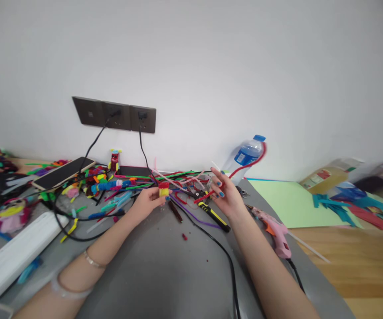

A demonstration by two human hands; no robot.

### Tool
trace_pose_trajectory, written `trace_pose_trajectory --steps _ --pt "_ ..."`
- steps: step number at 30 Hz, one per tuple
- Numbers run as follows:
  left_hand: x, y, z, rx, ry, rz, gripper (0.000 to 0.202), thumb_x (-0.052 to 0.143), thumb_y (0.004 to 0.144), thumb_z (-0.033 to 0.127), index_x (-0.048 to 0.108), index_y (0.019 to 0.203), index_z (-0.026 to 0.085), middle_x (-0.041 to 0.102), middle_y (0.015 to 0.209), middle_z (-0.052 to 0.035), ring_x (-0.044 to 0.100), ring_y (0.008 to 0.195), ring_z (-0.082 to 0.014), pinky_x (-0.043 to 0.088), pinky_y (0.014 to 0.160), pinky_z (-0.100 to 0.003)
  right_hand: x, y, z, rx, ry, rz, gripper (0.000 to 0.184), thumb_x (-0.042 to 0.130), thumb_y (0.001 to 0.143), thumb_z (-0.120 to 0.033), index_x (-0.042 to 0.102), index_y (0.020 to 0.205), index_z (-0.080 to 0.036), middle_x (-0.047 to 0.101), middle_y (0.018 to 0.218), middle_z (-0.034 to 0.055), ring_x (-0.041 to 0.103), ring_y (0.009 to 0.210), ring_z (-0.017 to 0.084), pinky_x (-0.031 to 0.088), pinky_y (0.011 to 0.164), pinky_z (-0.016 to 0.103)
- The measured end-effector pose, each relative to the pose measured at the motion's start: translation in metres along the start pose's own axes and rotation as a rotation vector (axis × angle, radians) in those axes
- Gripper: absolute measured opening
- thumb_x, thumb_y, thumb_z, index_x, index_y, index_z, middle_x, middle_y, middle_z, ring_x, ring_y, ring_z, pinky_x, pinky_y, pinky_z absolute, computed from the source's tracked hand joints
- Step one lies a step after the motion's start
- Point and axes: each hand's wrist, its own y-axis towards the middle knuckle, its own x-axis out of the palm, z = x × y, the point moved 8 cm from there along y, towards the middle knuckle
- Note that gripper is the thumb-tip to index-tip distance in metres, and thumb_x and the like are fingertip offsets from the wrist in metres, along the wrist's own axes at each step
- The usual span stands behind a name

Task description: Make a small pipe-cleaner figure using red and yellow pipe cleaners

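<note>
My left hand (147, 204) pinches a small yellow and red coil (164, 190), seemingly wound from pipe cleaner. Across from it, my right hand (223, 192) is raised with a long red pipe cleaner (249, 165) between its fingers. The pipe cleaner's free end curves up in front of a plastic water bottle (247, 153). Beneath the right hand lie yellow and black pliers (215, 217). A pink glue gun (276, 232) rests to the right of my right forearm. Loose pipe cleaners (184, 177) are heaped behind and between the hands.
On the left are a phone (64, 173), a white power strip (17, 252) and finished fuzzy figures (114, 160). Black cords run from the wall sockets (114, 116) across the grey table (164, 279). Green paper (280, 201) and a tilted bottle of yellowish liquid (326, 178) lie right.
</note>
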Motion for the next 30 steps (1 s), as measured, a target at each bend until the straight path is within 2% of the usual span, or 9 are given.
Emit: trace_pose_trajectory --steps 6,10,13,17,22,26,30 --pt "0.0 0.0 0.0 -0.01 0.017 -0.015 0.048 0.061 0.08 0.056 0.074 0.09 0.011 0.065 0.071 -0.0046 0.051 0.059 -0.0125 0.042 0.057 -0.024 -0.003 0.001 -0.003 -0.02 0.005 -0.024 0.028 0.074 0.074 -0.041 0.065 0.091 -0.02 0.041 0.054 -0.0105 0.032 0.037 0.005 0.028 0.034 0.018" --pt "0.001 0.001 -0.005 -0.006 -0.014 -0.024 0.048 0.052 0.086 0.058 0.068 0.079 0.013 0.061 0.068 -0.0038 0.053 0.06 -0.0138 0.044 0.061 -0.026 -0.006 0.002 -0.004 -0.041 0.007 -0.009 0.027 0.076 0.073 -0.042 0.063 0.085 -0.021 0.041 0.054 -0.0097 0.035 0.039 0.005 0.03 0.037 0.018" --pt "0.005 -0.001 -0.006 0.001 0.065 -0.064 0.049 0.049 0.087 0.056 0.063 0.067 0.014 0.058 0.061 -0.0028 0.05 0.056 -0.0132 0.042 0.059 -0.026 -0.002 0.001 -0.005 -0.049 -0.023 -0.028 0.027 0.074 0.075 -0.044 0.063 0.085 -0.022 0.039 0.054 -0.0094 0.034 0.039 0.006 0.031 0.037 0.019" --pt "0.016 -0.007 -0.001 -0.014 0.146 -0.179 0.048 0.049 0.086 0.054 0.058 0.06 0.015 0.059 0.06 -0.0022 0.045 0.053 -0.0114 0.037 0.055 -0.024 0.0 0.0 -0.002 -0.036 -0.033 -0.016 0.029 0.076 0.072 -0.043 0.062 0.085 -0.022 0.041 0.053 -0.0096 0.036 0.039 0.006 0.032 0.036 0.019" --pt "0.035 -0.018 0.003 -0.041 0.153 -0.381 0.046 0.049 0.086 0.051 0.057 0.058 0.015 0.055 0.056 -0.0008 0.042 0.051 -0.0105 0.03 0.051 -0.023 -0.006 -0.001 0.009 0.035 -0.118 0.099 0.03 0.078 0.067 -0.03 0.062 0.09 -0.02 0.056 0.058 -0.0072 0.049 0.044 0.006 0.042 0.04 0.016" --pt "0.036 -0.017 0.004 -0.005 0.214 -0.371 0.048 0.046 0.087 0.051 0.054 0.056 0.015 0.052 0.056 0.0001 0.04 0.051 -0.0101 0.028 0.051 -0.024 0.005 -0.008 0.02 0.099 -0.336 0.009 0.035 0.074 0.071 -0.028 0.06 0.102 -0.02 0.066 0.065 -0.0035 0.048 0.039 0.006 0.036 0.034 0.016" --pt "0.029 -0.015 0.007 0.037 0.317 -0.289 0.045 0.043 0.091 0.045 0.06 0.064 0.014 0.054 0.059 0.0 0.046 0.056 -0.0119 0.032 0.055 -0.024 0.021 -0.018 0.033 0.19 -0.517 -0.155 0.04 0.072 0.076 -0.036 0.058 0.111 -0.02 0.069 0.067 -0.0009 0.044 0.034 0.005 0.028 0.031 0.016"
